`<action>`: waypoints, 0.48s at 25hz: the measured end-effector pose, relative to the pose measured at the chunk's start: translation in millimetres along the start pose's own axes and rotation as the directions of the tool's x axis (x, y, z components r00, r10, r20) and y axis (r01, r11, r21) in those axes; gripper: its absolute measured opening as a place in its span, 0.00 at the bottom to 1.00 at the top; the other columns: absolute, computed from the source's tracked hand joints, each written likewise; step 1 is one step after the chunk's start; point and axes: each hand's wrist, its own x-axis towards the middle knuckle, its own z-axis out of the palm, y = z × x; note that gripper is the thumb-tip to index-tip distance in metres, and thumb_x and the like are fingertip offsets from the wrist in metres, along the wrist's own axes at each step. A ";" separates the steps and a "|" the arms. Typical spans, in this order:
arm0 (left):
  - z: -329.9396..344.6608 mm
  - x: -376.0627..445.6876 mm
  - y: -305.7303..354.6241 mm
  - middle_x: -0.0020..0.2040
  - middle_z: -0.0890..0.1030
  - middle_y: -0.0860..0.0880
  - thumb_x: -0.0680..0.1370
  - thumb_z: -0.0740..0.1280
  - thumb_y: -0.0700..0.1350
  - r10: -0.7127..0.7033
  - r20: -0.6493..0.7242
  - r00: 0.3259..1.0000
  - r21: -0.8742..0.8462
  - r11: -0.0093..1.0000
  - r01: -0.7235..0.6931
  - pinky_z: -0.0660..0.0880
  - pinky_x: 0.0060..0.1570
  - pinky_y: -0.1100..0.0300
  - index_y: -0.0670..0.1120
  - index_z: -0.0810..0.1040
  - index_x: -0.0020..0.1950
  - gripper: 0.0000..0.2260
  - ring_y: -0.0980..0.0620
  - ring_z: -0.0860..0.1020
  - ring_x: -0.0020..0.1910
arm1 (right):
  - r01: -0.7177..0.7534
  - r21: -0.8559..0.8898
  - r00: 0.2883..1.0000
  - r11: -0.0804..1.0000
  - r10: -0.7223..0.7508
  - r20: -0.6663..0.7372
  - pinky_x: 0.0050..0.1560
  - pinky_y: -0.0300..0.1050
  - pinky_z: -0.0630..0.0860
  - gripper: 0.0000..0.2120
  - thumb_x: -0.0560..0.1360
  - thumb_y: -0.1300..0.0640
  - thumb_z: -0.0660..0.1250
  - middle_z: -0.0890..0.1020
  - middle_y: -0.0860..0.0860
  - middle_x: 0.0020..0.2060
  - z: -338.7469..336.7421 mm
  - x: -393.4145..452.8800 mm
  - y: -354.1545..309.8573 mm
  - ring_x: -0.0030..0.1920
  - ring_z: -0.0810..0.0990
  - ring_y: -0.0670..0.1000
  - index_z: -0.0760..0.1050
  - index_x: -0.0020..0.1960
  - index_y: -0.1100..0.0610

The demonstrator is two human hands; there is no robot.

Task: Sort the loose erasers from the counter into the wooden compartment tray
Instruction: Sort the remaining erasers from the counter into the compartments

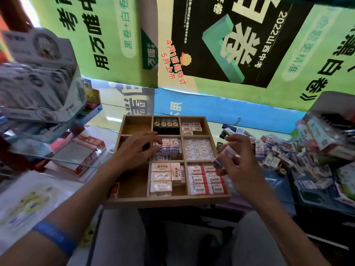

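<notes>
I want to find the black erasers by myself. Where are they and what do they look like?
Look at the wooden compartment tray in front of the person. In its far row, the middle compartment holds the black erasers, standing side by side in one row. They are the only dark ones; every other filled compartment holds white or red-and-white packs.

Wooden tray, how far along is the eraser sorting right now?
Well along, not finished. Most tray compartments already hold rows of erasers, such as the black ones and the 2B ones; the far left compartment looks empty. In hand: the left hand arranges erasers in the middle compartment, and the right hand holds one eraser. Left: a large loose pile on the counter.
</notes>
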 end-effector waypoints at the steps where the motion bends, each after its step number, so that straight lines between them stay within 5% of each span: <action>1: 2.4 0.0 -0.1 0.73 0.69 0.49 0.80 0.64 0.48 0.003 0.001 1.000 0.023 1.000 -0.003 0.69 0.66 0.43 0.53 0.78 0.62 0.11 0.48 0.68 0.70 | 0.020 -0.072 0.993 0.997 -0.011 0.114 0.34 0.51 0.80 0.19 0.79 0.63 0.62 0.77 0.45 0.47 10.3 8.1 -8.3 0.37 0.82 0.49 0.62 0.57 0.40; 5: 7.2 0.6 -2.1 0.74 0.68 0.50 0.80 0.63 0.47 -0.043 -0.021 0.999 0.070 0.997 0.044 0.68 0.67 0.41 0.53 0.79 0.63 0.13 0.48 0.66 0.72 | 0.179 -0.325 0.920 0.929 -0.040 0.390 0.35 0.48 0.77 0.21 0.76 0.63 0.64 0.76 0.48 0.47 48.0 39.4 -28.4 0.36 0.79 0.49 0.59 0.57 0.43; 12: 8.4 -0.3 -2.6 0.72 0.71 0.50 0.81 0.62 0.48 -0.058 -0.057 0.997 0.028 0.998 0.060 0.70 0.65 0.43 0.51 0.77 0.61 0.10 0.49 0.70 0.69 | 0.192 -0.430 0.871 0.882 0.049 0.489 0.40 0.35 0.71 0.22 0.74 0.55 0.73 0.78 0.43 0.47 74.4 80.2 -27.8 0.43 0.77 0.41 0.73 0.66 0.44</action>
